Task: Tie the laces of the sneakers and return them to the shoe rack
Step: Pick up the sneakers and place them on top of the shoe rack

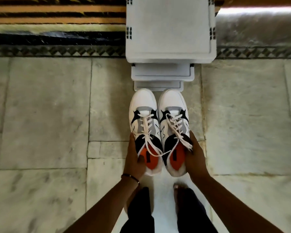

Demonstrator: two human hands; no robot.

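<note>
Two white, grey and black sneakers with orange insoles are held side by side in front of me, toes pointing at the shoe rack (170, 39). My left hand (134, 158) grips the heel side of the left sneaker (144, 118). My right hand (194, 157) grips the outer heel side of the right sneaker (172, 115). The white laces (151, 142) lie loose across both shoes, one strand running from one shoe to the other. The rack is a white plastic stack of shelves seen from above, just beyond the toes.
Pale stone floor tiles spread to the left and right. My bare feet (178, 189) and dark trousers are below the shoes. A striped mat (57, 10) and a patterned tile border (57, 51) run along the far side.
</note>
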